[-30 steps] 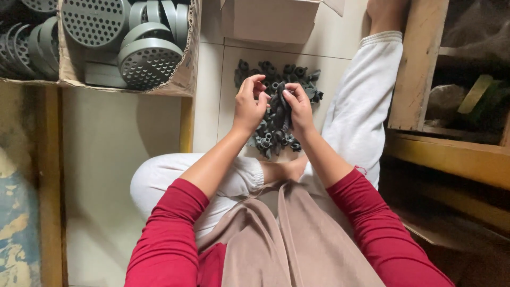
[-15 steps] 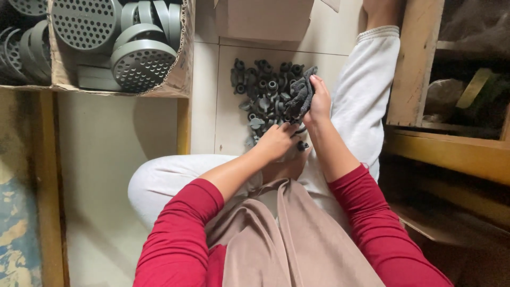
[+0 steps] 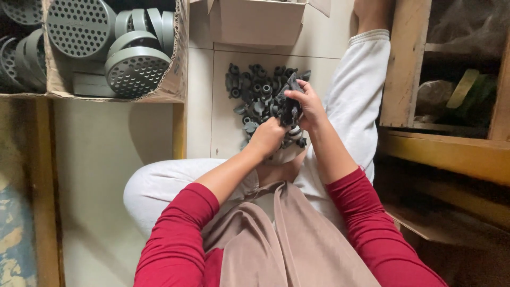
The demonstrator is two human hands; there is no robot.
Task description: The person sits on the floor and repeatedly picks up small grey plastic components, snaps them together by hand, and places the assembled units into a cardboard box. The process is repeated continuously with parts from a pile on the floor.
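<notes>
A heap of small dark grey plastic parts [image 3: 255, 95] lies on the pale floor in front of my crossed legs. My right hand [image 3: 305, 106] is closed around a bundle of several of these dark parts [image 3: 291, 109], held upright above the near edge of the heap. My left hand [image 3: 267, 135] sits just below and to the left, fingers curled on the lower end of the same bundle. Both arms wear red sleeves.
A cardboard box [image 3: 175, 74] at the upper left holds several grey perforated round discs [image 3: 77, 26]. Another closed cardboard box [image 3: 260, 21] stands beyond the heap. Wooden shelving [image 3: 451, 149] runs along the right. My white-trousered right leg [image 3: 356, 95] stretches beside the heap.
Both hands came off the heap together. The left hand dropped lower and the right hand rose slightly, with a bundle of parts now gripped between them.
</notes>
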